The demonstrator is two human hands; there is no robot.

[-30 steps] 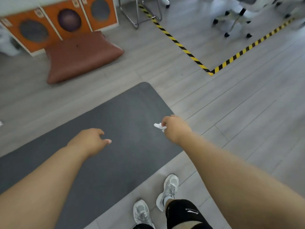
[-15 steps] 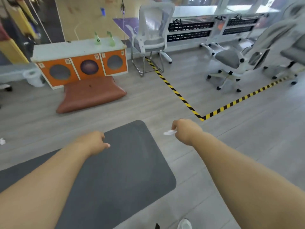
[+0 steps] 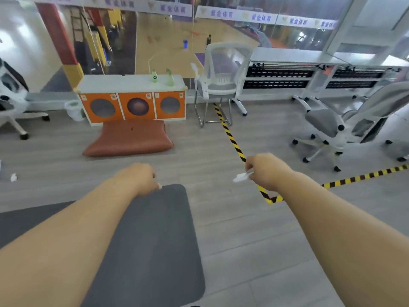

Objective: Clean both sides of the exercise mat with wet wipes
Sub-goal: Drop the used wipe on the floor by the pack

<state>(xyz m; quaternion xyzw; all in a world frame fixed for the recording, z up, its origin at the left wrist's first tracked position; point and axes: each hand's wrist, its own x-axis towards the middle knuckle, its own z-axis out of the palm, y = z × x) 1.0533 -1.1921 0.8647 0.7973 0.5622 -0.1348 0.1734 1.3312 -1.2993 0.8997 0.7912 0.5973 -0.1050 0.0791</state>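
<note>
A dark grey exercise mat lies flat on the grey floor, its rounded far end below my hands. My right hand is stretched out over the bare floor to the right of the mat and pinches a crumpled white wet wipe. My left hand hovers above the mat's far edge with loosely curled fingers and holds nothing. Both forearms fill the lower part of the view.
A brown cushion lies before an orange and white cabinet with green bottles on it. Yellow-black floor tape runs to the right. White office chairs stand at the right and back. A crumpled white wipe lies far left.
My head has tilted up, so the mat has slid down in view and the room beyond shows. My right hand with the wipe has moved off the mat over the floor.
</note>
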